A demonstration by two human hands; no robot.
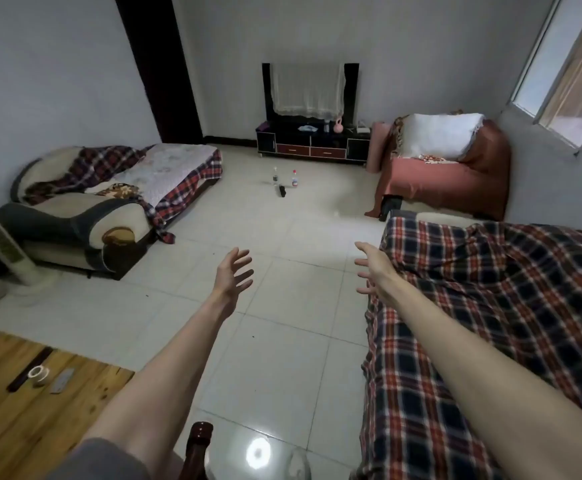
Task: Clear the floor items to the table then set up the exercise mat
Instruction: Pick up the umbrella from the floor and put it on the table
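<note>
Both the left hand point(233, 276) and the right hand point(372, 270) are held out with fingers spread — nothing gripped; bottle point(295, 178) labels — unreadable.

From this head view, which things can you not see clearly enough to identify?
- Dark item on the floor by the two bottles: too small to identify.
- Bottle labels: too small.
- Wooden table: cut off by the left and bottom edges.
- Brown object at the bottom edge: cut off.
- No exercise mat is visible.
</note>
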